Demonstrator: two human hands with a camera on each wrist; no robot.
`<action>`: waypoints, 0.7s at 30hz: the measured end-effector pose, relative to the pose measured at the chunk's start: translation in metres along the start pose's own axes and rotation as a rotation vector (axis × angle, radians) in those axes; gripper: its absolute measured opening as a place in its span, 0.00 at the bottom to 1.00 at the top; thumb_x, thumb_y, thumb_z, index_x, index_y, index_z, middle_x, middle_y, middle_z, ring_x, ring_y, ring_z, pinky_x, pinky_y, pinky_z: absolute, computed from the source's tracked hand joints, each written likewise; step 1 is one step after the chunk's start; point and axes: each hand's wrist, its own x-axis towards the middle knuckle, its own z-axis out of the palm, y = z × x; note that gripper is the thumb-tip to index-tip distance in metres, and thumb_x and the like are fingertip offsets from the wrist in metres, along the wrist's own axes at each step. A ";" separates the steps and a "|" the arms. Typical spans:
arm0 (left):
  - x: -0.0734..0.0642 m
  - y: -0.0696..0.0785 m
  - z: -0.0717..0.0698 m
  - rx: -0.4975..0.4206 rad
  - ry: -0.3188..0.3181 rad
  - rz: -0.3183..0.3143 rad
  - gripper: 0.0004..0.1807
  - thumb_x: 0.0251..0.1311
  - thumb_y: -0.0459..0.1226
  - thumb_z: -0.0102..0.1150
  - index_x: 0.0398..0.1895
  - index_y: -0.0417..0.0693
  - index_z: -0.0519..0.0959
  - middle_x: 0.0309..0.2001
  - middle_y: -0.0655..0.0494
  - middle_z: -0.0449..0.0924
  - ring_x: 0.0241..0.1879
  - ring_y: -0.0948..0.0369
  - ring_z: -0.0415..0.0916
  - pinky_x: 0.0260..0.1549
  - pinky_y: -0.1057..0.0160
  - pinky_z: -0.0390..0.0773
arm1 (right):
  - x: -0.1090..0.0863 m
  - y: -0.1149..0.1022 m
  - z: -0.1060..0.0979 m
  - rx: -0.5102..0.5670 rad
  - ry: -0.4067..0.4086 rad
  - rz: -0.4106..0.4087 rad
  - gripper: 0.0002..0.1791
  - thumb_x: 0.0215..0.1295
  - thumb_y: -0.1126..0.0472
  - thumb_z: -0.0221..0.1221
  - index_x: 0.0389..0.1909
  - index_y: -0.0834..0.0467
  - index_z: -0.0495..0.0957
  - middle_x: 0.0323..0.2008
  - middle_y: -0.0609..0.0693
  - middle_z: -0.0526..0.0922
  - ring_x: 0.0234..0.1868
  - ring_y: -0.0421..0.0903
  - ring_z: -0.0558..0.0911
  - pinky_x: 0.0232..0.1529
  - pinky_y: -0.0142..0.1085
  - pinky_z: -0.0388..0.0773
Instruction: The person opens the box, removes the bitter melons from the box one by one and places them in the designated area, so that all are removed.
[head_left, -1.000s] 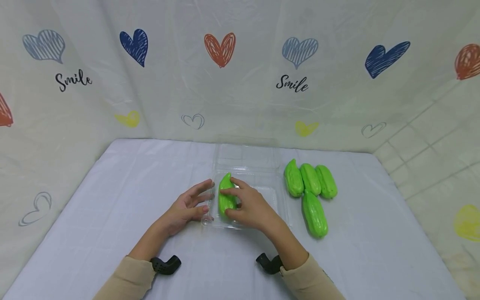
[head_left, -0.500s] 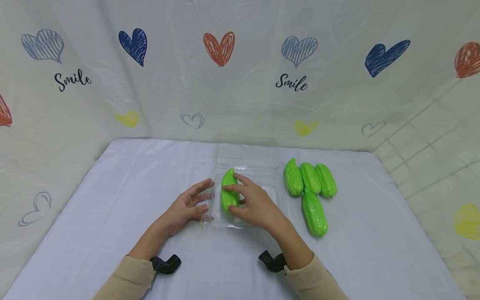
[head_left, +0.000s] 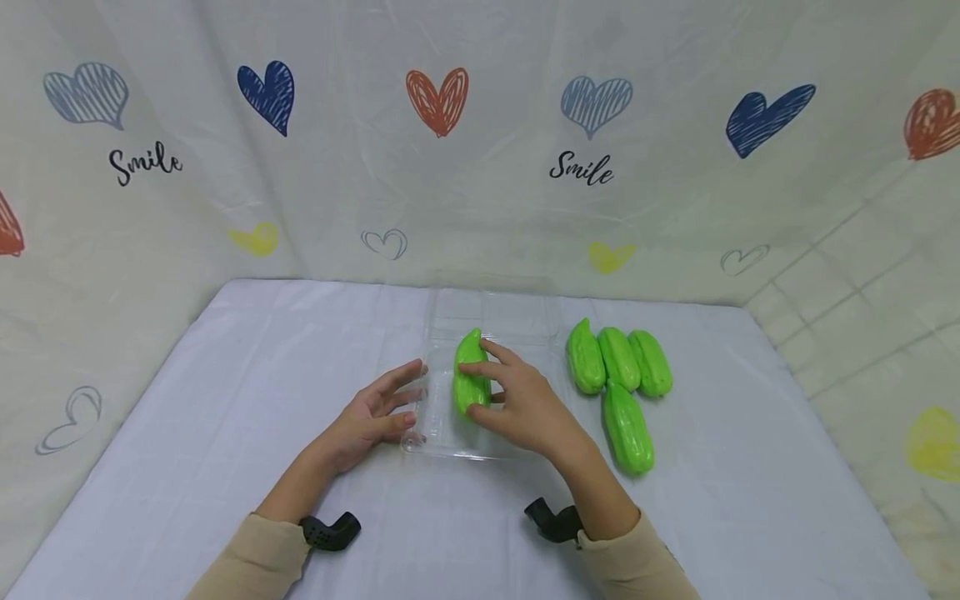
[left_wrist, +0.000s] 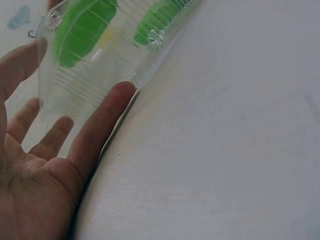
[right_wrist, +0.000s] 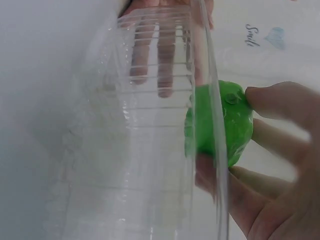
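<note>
My right hand (head_left: pixel 528 408) grips a glossy green vegetable (head_left: pixel 468 390), long and ribbed with a tapered tip, between thumb and fingers. It is over the left half of a clear plastic clamshell box (head_left: pixel 465 456). In the right wrist view the vegetable (right_wrist: pixel 239 120) stands partly above the box rim, its lower part seen through the wall. My left hand (head_left: pixel 367 421) is beside the box's left side, fingers spread and loosely bent; in the left wrist view its thumb (left_wrist: pixel 102 122) lies along the lower edge of the box.
To the right of the box lie several similar green vegetables (head_left: pixel 620 358), three side by side and one (head_left: pixel 628 429) nearer the front. The box's lid (head_left: pixel 495 308) stands folded back behind it. A white cloth (head_left: pixel 750 467) covers the table, with a heart-printed curtain (head_left: pixel 495 192) behind.
My right hand has raised the green vegetable and carried it a little right and away from me inside the box area. The left hand has kept its place.
</note>
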 end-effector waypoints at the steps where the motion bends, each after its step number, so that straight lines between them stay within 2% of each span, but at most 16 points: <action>1: 0.000 0.000 0.000 -0.003 0.000 0.000 0.41 0.66 0.28 0.59 0.79 0.55 0.55 0.79 0.53 0.48 0.76 0.43 0.48 0.50 0.49 0.82 | 0.000 0.000 -0.001 0.002 0.005 -0.006 0.27 0.58 0.61 0.69 0.61 0.51 0.80 0.75 0.53 0.61 0.51 0.52 0.85 0.46 0.41 0.84; 7: -0.001 0.001 0.000 0.003 0.004 0.000 0.40 0.66 0.26 0.57 0.79 0.55 0.54 0.79 0.53 0.48 0.77 0.43 0.48 0.50 0.49 0.82 | -0.001 0.003 -0.008 0.018 0.028 -0.024 0.27 0.57 0.62 0.69 0.61 0.52 0.80 0.75 0.55 0.61 0.59 0.53 0.81 0.45 0.40 0.84; 15: 0.000 0.002 0.001 0.035 0.017 -0.006 0.40 0.66 0.26 0.56 0.79 0.55 0.55 0.79 0.55 0.50 0.76 0.44 0.49 0.51 0.52 0.81 | -0.001 0.007 -0.018 0.056 0.044 -0.023 0.28 0.57 0.63 0.68 0.61 0.53 0.79 0.76 0.55 0.59 0.62 0.54 0.78 0.46 0.40 0.84; 21: 0.000 0.002 0.002 0.026 0.012 -0.003 0.40 0.66 0.26 0.56 0.79 0.55 0.55 0.79 0.55 0.49 0.77 0.44 0.48 0.50 0.51 0.82 | -0.003 0.008 -0.025 0.085 0.055 -0.024 0.28 0.58 0.64 0.68 0.62 0.55 0.79 0.76 0.56 0.58 0.65 0.56 0.76 0.47 0.42 0.84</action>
